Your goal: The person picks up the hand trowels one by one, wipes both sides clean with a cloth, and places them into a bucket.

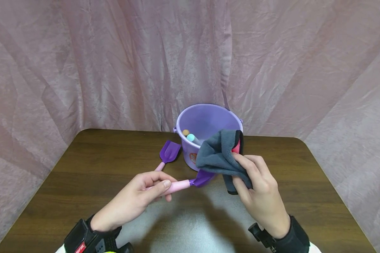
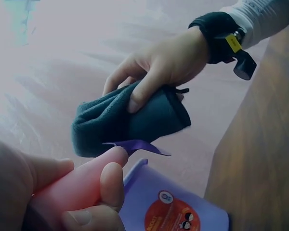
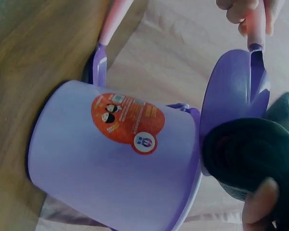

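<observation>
My left hand grips a toy shovel by its pink handle. The purple blade of this shovel points right, partly covered by a folded dark grey cloth with black edging and a pink patch. Thumb and fingers of my right hand pinch the cloth, which lies against the blade in the right wrist view. Just behind stands a purple bucket with an orange-red sticker; the cloth overlaps its front in the head view.
A second purple shovel with a pink handle lies left of the bucket. Inside the bucket show a turquoise-ended piece and a tan rounded end. The brown wooden table ends before a pink curtain.
</observation>
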Demonstrator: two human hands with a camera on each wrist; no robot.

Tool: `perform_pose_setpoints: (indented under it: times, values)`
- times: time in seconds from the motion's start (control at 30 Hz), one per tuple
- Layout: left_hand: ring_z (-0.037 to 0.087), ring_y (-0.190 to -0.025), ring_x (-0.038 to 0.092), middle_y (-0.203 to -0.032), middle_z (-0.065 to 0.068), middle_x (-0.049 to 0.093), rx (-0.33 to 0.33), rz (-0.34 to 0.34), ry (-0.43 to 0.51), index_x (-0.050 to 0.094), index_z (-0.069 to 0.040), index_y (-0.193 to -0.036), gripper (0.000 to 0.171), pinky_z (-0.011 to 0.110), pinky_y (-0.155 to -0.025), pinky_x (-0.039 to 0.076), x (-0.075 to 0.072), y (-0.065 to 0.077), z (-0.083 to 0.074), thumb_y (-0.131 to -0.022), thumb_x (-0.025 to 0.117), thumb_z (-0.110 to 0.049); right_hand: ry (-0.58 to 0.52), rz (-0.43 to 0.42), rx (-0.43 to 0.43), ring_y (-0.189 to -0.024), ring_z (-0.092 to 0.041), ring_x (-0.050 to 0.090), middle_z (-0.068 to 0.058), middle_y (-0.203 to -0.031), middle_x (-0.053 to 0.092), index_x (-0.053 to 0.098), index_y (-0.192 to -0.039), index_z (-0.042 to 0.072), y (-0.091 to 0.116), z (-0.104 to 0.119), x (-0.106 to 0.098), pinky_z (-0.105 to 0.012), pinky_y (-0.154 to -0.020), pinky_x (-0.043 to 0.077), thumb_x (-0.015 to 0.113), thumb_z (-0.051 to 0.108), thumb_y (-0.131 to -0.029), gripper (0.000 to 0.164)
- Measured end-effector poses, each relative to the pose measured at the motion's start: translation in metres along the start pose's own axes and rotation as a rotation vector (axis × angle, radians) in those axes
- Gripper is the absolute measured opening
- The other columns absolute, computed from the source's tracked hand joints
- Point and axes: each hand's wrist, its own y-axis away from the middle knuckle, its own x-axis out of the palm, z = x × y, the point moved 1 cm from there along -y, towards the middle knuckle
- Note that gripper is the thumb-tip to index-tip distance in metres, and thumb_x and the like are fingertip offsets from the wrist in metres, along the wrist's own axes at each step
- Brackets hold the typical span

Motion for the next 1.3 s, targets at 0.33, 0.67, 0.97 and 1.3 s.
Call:
perform_pose_setpoints:
  times: [0.33,0.67,0.97,1.3]
  values:
    - [0.015,-0.097,0.052,-0.092,0.009,0.072,-0.041,0.037,0.088,0.071,-0.007,-0.123,0.026,0.025,-0.071,0.047,0.0,-0.001,0.0,-0.111,0.059,-0.026,0.003,0.039,0.018,-0.096,-0.026,0.067,-0.017,-0.118,0.066,0.065,-0.136,-0.004,0.005,-0.005,0.001,-0.02,-0.088,0.051,0.064,0.001,-0.085,0.051]
    - [0.021,-0.119,0.053,-0.096,0.005,0.074,-0.047,0.056,0.045,0.071,-0.011,-0.122,0.023,0.026,-0.079,0.048,0.001,0.0,-0.001,-0.107,0.066,-0.028,0.052,0.057,-0.053,-0.09,-0.024,0.071,-0.012,-0.118,0.068,0.072,-0.129,0.002,0.004,0.0,0.002,-0.024,-0.082,0.056,0.056,0.019,-0.104,0.034]
    - [0.022,-0.101,0.066,-0.098,0.009,0.073,-0.039,0.095,0.058,0.07,-0.008,-0.126,0.026,0.027,-0.084,0.052,0.003,-0.001,-0.001,-0.108,0.065,-0.026,-0.021,0.097,-0.168,-0.09,-0.025,0.069,-0.014,-0.115,0.068,0.072,-0.123,-0.001,0.002,0.008,0.005,-0.027,-0.079,0.057,0.052,0.018,-0.109,0.031]
    - [0.02,-0.105,0.065,-0.097,0.011,0.072,0.007,0.122,0.086,0.07,-0.005,-0.124,0.023,0.03,-0.091,0.054,-0.002,-0.005,0.005,-0.111,0.06,-0.021,-0.07,0.122,-0.314,-0.093,-0.026,0.069,-0.014,-0.113,0.07,0.076,-0.117,0.002,0.0,0.015,0.008,-0.031,-0.08,0.058,0.051,0.003,-0.1,0.03]
